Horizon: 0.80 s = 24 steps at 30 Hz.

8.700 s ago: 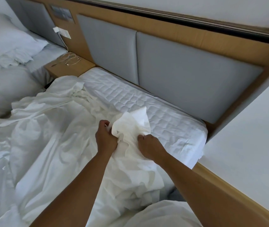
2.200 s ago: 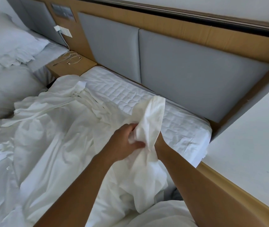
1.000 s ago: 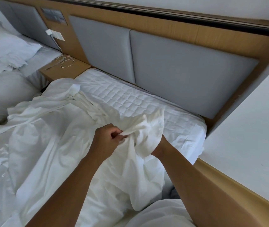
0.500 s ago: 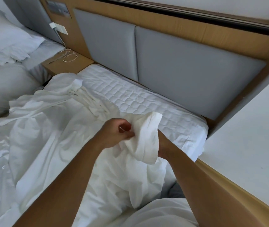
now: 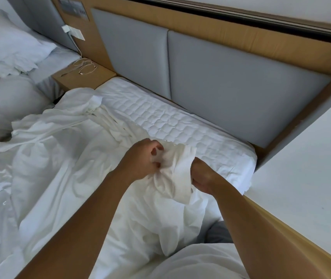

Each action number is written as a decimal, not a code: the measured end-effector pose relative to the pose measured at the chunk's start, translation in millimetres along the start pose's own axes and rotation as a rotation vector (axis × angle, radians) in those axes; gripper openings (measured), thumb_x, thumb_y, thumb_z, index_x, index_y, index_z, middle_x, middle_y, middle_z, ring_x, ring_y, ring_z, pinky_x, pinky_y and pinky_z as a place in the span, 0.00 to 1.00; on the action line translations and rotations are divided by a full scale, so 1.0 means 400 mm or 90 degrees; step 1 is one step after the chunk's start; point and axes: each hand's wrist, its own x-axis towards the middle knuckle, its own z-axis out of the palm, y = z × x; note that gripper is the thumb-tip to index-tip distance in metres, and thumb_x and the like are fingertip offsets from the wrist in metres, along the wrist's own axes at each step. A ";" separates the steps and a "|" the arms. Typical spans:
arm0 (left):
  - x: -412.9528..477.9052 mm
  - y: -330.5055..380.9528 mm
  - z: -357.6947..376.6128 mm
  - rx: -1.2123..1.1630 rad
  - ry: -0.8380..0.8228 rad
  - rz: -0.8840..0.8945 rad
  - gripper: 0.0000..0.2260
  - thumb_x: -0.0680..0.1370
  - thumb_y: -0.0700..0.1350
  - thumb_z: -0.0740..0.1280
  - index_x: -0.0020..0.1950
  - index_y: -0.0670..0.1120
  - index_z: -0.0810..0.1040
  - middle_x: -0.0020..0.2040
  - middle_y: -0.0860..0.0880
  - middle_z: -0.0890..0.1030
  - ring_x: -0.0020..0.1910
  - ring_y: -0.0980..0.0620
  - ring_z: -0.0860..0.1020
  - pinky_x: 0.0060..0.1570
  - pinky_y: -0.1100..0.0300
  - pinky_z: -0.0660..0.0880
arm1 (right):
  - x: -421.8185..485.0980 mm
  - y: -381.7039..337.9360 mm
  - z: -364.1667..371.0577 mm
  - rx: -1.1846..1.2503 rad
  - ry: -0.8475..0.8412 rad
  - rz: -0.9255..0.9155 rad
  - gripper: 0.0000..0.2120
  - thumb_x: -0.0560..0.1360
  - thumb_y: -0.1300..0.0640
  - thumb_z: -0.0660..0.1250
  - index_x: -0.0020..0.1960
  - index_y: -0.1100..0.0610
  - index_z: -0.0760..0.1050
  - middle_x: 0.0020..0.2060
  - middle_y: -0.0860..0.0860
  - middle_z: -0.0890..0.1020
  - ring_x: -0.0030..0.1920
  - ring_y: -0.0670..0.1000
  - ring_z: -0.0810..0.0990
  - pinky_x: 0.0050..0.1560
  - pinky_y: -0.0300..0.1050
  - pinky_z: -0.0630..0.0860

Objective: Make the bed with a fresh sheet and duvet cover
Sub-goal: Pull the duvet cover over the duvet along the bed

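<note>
CHANGE: sheet (image 5: 59, 158) lies crumpled over the mattress (image 5: 170, 121), far quilted strip bare as before | left hand (image 5: 140, 160), fingers curled, pinches the sheet's corner over the mattress's right part | fold sits lower, more bunched than half a second ago | right hand (image 5: 202, 178), just beside, grips the fold; fingertips hidden by cloth

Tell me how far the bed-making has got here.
Done: little; the quilted mattress pad lies bare by the headboard. In hand: left hand and right hand both grip a bunched part of the white sheet, apparently sorting out an edge. Left: the sheet is crumpled, not spread or tucked, and no duvet cover looks fitted yet.
</note>
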 end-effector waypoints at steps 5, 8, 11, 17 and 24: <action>0.062 0.069 -0.010 0.064 -0.258 0.144 0.28 0.70 0.48 0.78 0.69 0.58 0.75 0.65 0.61 0.75 0.62 0.61 0.73 0.62 0.66 0.70 | 0.000 -0.019 -0.003 -0.114 -0.028 0.028 0.12 0.70 0.44 0.70 0.43 0.52 0.79 0.38 0.58 0.78 0.39 0.58 0.74 0.40 0.54 0.70; 0.093 0.074 0.022 0.085 -0.219 0.148 0.17 0.70 0.53 0.77 0.56 0.50 0.80 0.50 0.55 0.83 0.51 0.55 0.81 0.62 0.65 0.71 | -0.002 -0.025 -0.010 -0.083 0.028 0.056 0.11 0.69 0.48 0.69 0.48 0.53 0.81 0.45 0.54 0.84 0.46 0.55 0.81 0.52 0.53 0.77; 0.134 0.068 0.027 0.017 -0.098 0.132 0.10 0.69 0.60 0.73 0.43 0.55 0.80 0.40 0.57 0.83 0.43 0.57 0.81 0.55 0.61 0.76 | -0.024 -0.042 -0.005 0.104 0.152 0.029 0.23 0.73 0.38 0.65 0.57 0.54 0.81 0.55 0.53 0.84 0.54 0.52 0.83 0.60 0.51 0.76; 0.191 0.073 0.039 -0.048 -0.062 0.103 0.08 0.74 0.55 0.74 0.45 0.59 0.75 0.41 0.62 0.79 0.44 0.57 0.80 0.40 0.64 0.71 | -0.081 0.013 0.013 -0.528 0.477 -0.244 0.28 0.75 0.31 0.62 0.45 0.58 0.70 0.40 0.49 0.75 0.41 0.56 0.76 0.42 0.49 0.73; 0.218 0.072 0.022 -0.135 -0.177 0.070 0.17 0.73 0.59 0.75 0.58 0.56 0.80 0.53 0.58 0.83 0.52 0.58 0.82 0.55 0.52 0.80 | -0.094 0.049 0.033 -0.400 0.121 0.046 0.24 0.79 0.35 0.62 0.35 0.54 0.71 0.31 0.46 0.76 0.30 0.44 0.74 0.31 0.36 0.70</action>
